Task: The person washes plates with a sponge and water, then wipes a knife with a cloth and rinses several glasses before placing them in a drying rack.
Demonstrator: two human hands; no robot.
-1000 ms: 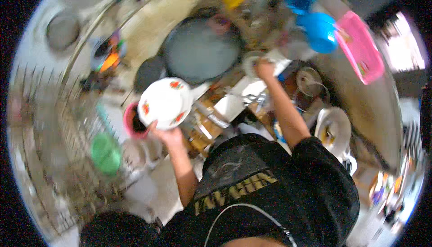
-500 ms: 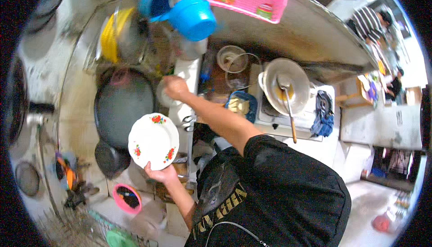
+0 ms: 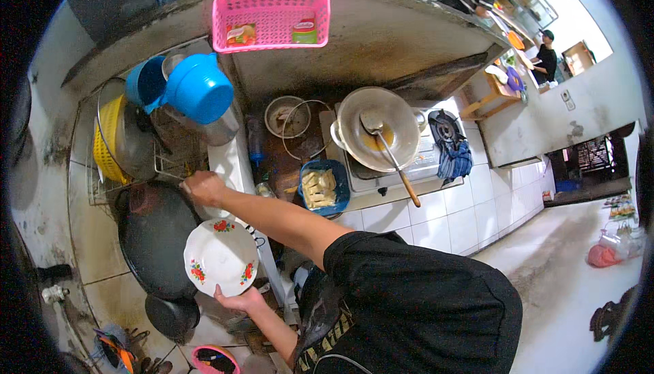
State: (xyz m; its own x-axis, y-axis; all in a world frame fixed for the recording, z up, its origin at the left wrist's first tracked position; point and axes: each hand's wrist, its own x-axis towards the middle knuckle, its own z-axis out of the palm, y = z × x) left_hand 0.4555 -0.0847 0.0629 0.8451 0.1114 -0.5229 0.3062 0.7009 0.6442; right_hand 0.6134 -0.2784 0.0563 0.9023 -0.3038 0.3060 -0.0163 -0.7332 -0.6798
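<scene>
A white plate (image 3: 221, 257) with red flower prints on its rim is held in my left hand (image 3: 240, 300). The thumb lies over the rim, and the fingers are under the plate. My right hand (image 3: 204, 189) is closed beside the wire rack (image 3: 170, 168), just above the plate; what its fingers hold, if anything, cannot be made out. A pale round thing shows partly below my right forearm. Beyond the plate sits a large dark round basin (image 3: 157, 238), with a smaller black pot (image 3: 172, 316) near it.
Blue dippers (image 3: 199, 89) and a yellow basket (image 3: 109, 139) stand at the rack. A wok (image 3: 354, 112) with a ladle (image 3: 395, 166) sits on the stove; a blue container (image 3: 334, 200) holds pale pieces. A pink basket (image 3: 272, 20) hangs on the wall. Two people are far right.
The view has shifted, so the stove and dippers appear farther left. My right hand has come closer to the basin and rack. The plate stays in my left hand.
</scene>
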